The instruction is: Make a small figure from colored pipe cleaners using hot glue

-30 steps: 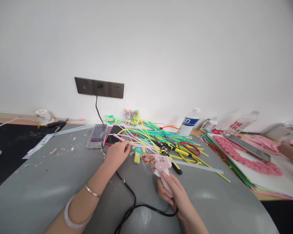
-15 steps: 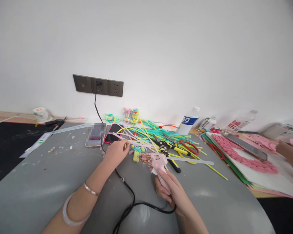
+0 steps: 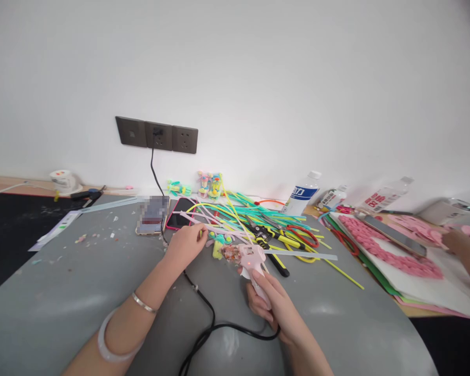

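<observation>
A pale pink glue gun (image 3: 254, 261) is gripped by its handle in my right hand (image 3: 269, 297), a long clear glue stick (image 3: 301, 254) poking out of its back. The nozzle end points left, beside a small green and yellow pipe-cleaner figure (image 3: 218, 246). My left hand (image 3: 188, 241) is closed, fingertips pinched at the figure's left side; what they hold is too small to make out. Behind both hands lies a pile of teal, yellow and lilac pipe cleaners (image 3: 243, 214). Black-and-yellow pliers (image 3: 272, 245) rest in the pile.
Two phones, one pink-edged (image 3: 180, 214) and one pale-edged (image 3: 152, 222), lie at the left. A bottle (image 3: 302, 194) stands behind. Red-handled scissors (image 3: 303, 236) are at the right. Further right, another person's hand (image 3: 464, 250) is near pink pieces. A black cable (image 3: 207, 303) crosses the grey table (image 3: 102, 292).
The view has shifted slightly. My hands and the glue gun keep nearly the same positions over the table.
</observation>
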`<state>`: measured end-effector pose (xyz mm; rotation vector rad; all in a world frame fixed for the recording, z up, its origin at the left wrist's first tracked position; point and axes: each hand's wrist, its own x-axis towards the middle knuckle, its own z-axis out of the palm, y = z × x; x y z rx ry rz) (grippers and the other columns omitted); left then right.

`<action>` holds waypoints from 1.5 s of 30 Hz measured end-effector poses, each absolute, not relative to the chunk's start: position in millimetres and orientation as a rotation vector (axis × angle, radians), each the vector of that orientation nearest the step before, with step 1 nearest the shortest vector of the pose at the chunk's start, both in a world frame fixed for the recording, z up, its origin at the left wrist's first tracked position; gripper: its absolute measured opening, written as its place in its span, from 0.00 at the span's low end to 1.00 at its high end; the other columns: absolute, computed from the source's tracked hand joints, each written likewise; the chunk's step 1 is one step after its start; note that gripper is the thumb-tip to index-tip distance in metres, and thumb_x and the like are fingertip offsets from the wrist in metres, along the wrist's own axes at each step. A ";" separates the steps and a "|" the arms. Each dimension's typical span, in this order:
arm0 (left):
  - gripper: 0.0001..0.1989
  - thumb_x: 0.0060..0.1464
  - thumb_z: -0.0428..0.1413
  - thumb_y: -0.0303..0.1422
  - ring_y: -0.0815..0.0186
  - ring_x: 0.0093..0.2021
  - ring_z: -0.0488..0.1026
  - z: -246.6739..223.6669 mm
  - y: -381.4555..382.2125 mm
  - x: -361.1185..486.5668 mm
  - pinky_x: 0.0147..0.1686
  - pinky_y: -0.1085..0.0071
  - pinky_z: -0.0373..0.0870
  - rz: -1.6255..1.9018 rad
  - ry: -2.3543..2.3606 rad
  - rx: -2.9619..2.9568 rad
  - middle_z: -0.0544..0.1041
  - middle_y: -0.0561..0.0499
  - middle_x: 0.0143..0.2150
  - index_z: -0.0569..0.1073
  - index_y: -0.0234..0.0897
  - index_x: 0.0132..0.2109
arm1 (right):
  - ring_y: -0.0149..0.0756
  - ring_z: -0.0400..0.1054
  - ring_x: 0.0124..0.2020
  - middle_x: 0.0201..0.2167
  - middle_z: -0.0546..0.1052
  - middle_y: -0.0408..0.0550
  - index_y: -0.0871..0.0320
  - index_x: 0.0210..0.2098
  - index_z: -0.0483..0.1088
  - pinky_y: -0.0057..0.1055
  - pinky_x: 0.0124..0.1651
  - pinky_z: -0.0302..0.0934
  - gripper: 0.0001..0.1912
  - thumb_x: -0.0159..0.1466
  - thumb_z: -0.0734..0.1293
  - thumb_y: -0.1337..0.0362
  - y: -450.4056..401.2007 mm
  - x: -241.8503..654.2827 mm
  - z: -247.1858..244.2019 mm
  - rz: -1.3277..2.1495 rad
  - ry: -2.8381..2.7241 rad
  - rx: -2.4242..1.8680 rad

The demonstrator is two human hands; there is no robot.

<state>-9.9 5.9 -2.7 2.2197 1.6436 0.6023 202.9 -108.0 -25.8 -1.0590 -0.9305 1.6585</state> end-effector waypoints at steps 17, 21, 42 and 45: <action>0.10 0.59 0.49 0.31 0.65 0.25 0.68 -0.8 5.4 -9.1 0.26 0.72 0.51 0.589 1.627 2.189 0.75 0.52 0.24 0.75 0.41 0.35 | 0.20 0.38 0.13 0.14 0.54 0.30 0.60 0.40 0.64 0.24 0.17 0.33 0.25 0.62 0.65 0.43 -109.0 198.9 -22.2 1.607 -0.995 -1.121; 0.10 0.59 0.49 0.31 0.65 0.25 0.69 0.5 4.1 -9.0 0.26 0.72 0.51 0.583 1.623 2.190 0.75 0.52 0.25 0.75 0.40 0.35 | 0.20 0.38 0.13 0.14 0.54 0.30 0.59 0.39 0.64 0.23 0.17 0.33 0.23 0.63 0.65 0.44 -109.2 199.1 -21.9 1.611 -1.000 -1.121; 0.10 0.58 0.49 0.32 0.65 0.25 0.68 0.6 4.2 -8.6 0.26 0.72 0.52 0.580 1.624 2.180 0.74 0.53 0.24 0.75 0.41 0.35 | 0.20 0.37 0.13 0.14 0.53 0.30 0.60 0.39 0.65 0.22 0.16 0.33 0.23 0.63 0.65 0.44 -109.4 200.5 -26.8 1.602 -1.006 -1.132; 0.10 0.58 0.49 0.31 0.65 0.25 0.68 1.3 4.2 -8.5 0.26 0.72 0.51 0.576 1.624 2.183 0.74 0.53 0.24 0.75 0.41 0.34 | 0.20 0.38 0.13 0.14 0.53 0.30 0.60 0.40 0.65 0.22 0.16 0.34 0.23 0.63 0.65 0.44 -109.8 199.5 -26.2 1.595 -0.994 -1.132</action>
